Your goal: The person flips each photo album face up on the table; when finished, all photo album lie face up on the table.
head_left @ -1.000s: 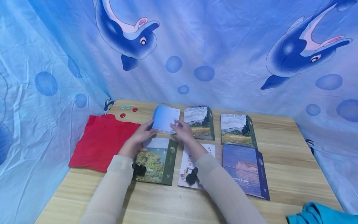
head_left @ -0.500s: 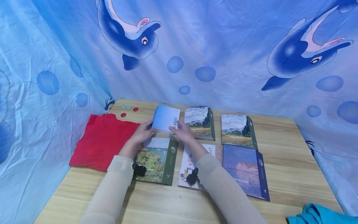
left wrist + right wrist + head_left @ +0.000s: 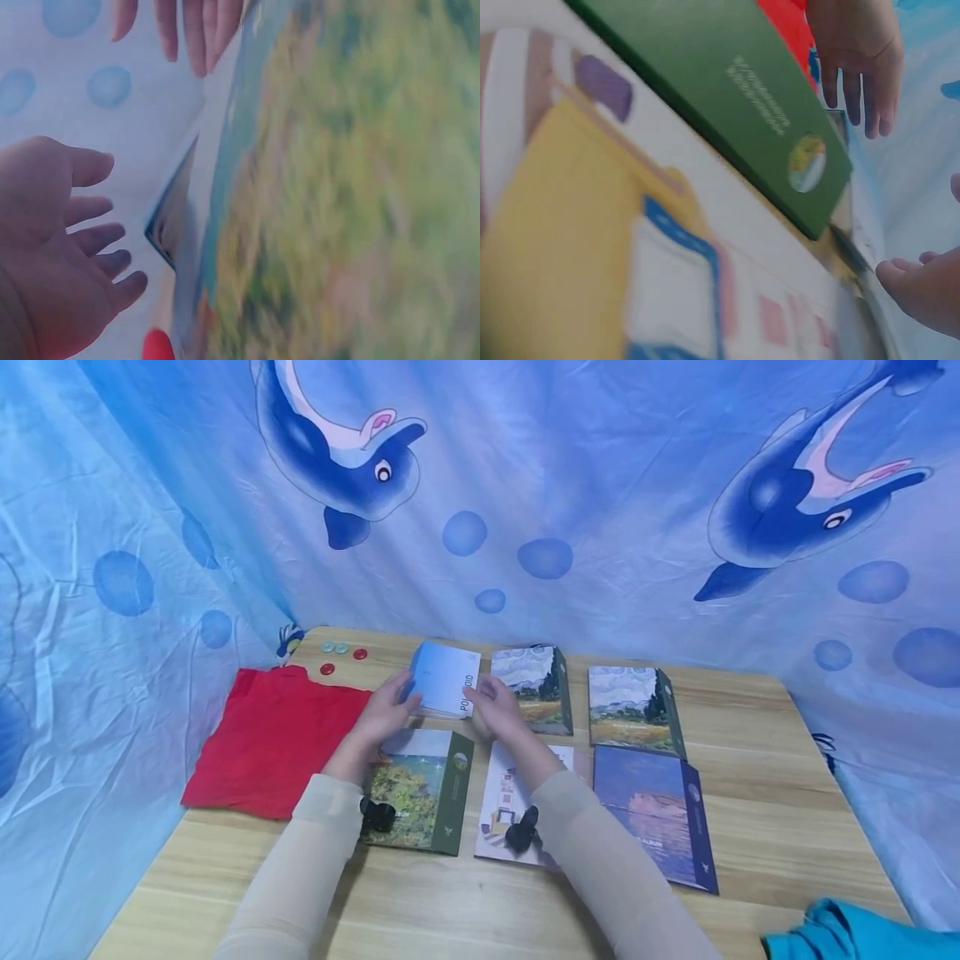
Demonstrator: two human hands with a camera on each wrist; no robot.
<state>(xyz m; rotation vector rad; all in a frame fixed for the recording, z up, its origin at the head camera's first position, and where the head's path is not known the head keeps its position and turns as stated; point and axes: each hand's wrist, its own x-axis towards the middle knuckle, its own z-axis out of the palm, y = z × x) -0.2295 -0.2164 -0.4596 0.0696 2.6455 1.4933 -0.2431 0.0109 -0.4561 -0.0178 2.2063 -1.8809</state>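
A light-blue album [image 3: 442, 675] with dark lettering along its right edge lies at the back left of the table. My left hand [image 3: 382, 710] is at its left side, the thumb near the lower left corner. At the right side is my right hand [image 3: 497, 706], its thumb near the lettering. Loosely spread fingers show on the left hand [image 3: 45, 247] in the left wrist view, curled round nothing. The right hand [image 3: 930, 292] appears only in part in the right wrist view. Whether either hand touches the album is unclear.
Nearer lie a green-spined photo album [image 3: 412, 793], a white illustrated album [image 3: 498, 785] and a purple album [image 3: 645, 810]. Two landscape-covered albums, one in the middle [image 3: 525, 672] and another to its right [image 3: 626, 702], stand behind. Red cloth [image 3: 277, 735] lies left, teal cloth [image 3: 847, 935] front right.
My right hand has drawn slightly to the right, and its thumb now covers a different part of the lettering. The left hand's fingers have loosened a little. The blue album stays in place.
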